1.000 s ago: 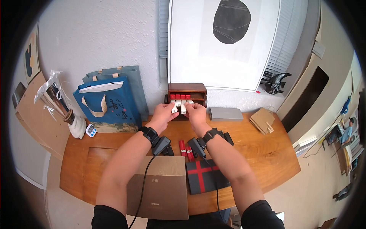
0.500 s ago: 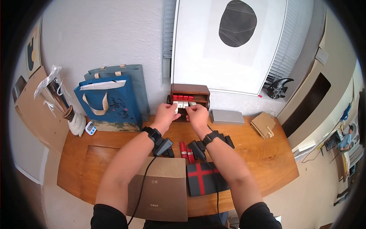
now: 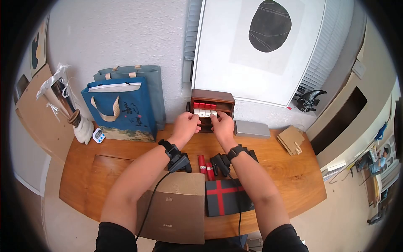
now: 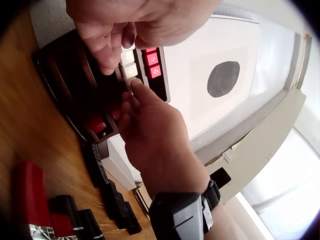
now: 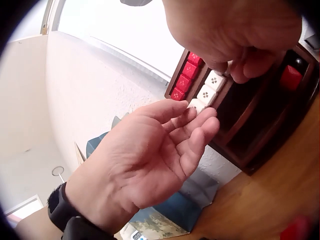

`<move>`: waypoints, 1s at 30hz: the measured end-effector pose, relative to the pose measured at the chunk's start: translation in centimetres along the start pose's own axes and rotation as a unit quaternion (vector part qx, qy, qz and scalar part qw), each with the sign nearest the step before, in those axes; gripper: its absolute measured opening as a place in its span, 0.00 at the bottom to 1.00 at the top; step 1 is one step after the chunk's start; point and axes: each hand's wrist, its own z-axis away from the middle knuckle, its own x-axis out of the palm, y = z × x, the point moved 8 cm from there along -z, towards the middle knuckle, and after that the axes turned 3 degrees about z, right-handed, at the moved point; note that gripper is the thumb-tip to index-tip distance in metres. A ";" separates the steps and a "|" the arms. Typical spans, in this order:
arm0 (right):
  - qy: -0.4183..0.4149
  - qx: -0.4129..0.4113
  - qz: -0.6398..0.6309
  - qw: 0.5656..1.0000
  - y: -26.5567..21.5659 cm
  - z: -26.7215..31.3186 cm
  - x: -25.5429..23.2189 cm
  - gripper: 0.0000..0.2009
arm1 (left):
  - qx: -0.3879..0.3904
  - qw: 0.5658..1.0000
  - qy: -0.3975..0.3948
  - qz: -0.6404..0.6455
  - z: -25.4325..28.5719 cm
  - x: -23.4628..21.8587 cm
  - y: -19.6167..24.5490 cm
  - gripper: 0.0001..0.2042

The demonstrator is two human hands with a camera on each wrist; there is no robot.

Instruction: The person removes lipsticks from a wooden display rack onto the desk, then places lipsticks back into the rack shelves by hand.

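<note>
Several white boxes [image 3: 205, 113] stand in a row in the dark wooden shelf [image 3: 213, 95], below a row of red boxes [image 3: 204, 105]. My left hand [image 3: 185, 128] is at the row's left end; in the right wrist view its thumb and fingertips lie beside the end white box [image 5: 196, 105], fingers loosely bent. At the other end, my right hand [image 3: 224, 129] touches the last white box; in the left wrist view the fingertip of the right hand [image 4: 157, 127] meets the end of the white box [image 4: 130, 70]. Part of the row is hidden behind the fingers.
Blue gift bags [image 3: 121, 109] stand at the left, near a small timer [image 3: 98, 135]. A grey box [image 3: 252, 129] and brown paper bags [image 3: 291, 140] lie at the right. Nearer are red tubes [image 3: 202, 164], a brown box [image 3: 172, 210] and a black box with red ribbon [image 3: 224, 197].
The white boxes that both hands pinched now sit in line in the shelf. My fingers have loosened and moved to the two ends of the row. The head view has shifted slightly.
</note>
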 end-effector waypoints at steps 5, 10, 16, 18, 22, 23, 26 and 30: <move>-0.046 -0.015 -0.041 0.998 -0.4 -0.1 1.3 0.19 | 0.008 1.000 -0.006 0.012 -1.2 -0.1 -0.2 0.13; -0.034 0.004 -0.054 0.998 0.3 0.7 -0.7 0.16 | -0.018 0.996 -0.071 -0.053 -0.6 -1.7 0.0 0.13; -0.154 -0.151 0.109 0.970 -3.6 6.1 -1.7 0.15 | 0.081 0.832 -0.125 -0.534 5.3 -6.1 1.7 0.20; -0.296 -0.200 0.236 0.904 -4.3 9.5 1.4 0.15 | 0.038 0.771 -0.190 -0.606 7.5 -6.8 0.0 0.25; -0.361 -0.218 0.268 0.866 -4.7 12.3 4.7 0.16 | 0.040 0.792 -0.188 -0.579 9.6 -7.0 -0.7 0.27; -0.402 -0.199 0.278 0.849 -4.7 12.7 5.4 0.18 | 0.007 0.792 -0.187 -0.581 9.9 -7.0 -1.0 0.29; -0.450 -0.181 0.294 0.824 -4.4 13.6 7.2 0.19 | -0.042 0.799 -0.197 -0.566 10.2 -6.8 -1.7 0.33; -0.418 -0.165 0.284 0.847 -1.6 12.8 9.4 0.20 | -0.024 0.810 -0.223 -0.542 8.8 -6.4 -2.6 0.35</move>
